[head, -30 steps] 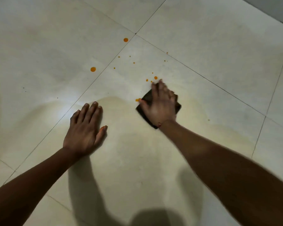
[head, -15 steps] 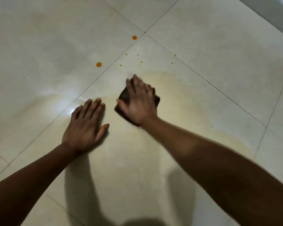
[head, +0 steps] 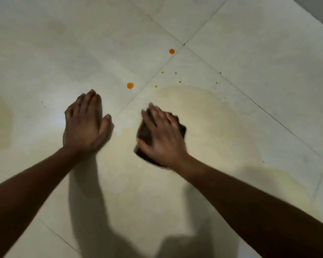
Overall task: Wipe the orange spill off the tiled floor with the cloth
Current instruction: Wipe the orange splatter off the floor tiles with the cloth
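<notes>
Two hands are laid on the tiled floor (head: 259, 43). The left hand (head: 84, 127) is spread flat, palm down, fingers close together and thumb out to the side; nothing is held beneath it. The right hand (head: 161, 138) is pressed open over a dark cloth (head: 144, 131), fingers splayed across its top — the cloth is pinned to the tile rather than gripped, and its edges are blurred. The cloth lies just right of the left hand, apart from it, with its long axis running from near-left to far-right. A pale yellowish smear (head: 213, 127) is spread around and beyond the cloth. Farther off, two round orange drops (head: 130, 85) and several small specks (head: 180, 81) are scattered beside a grout line (head: 147, 81) — nothing is set between them and the cloth.
</notes>
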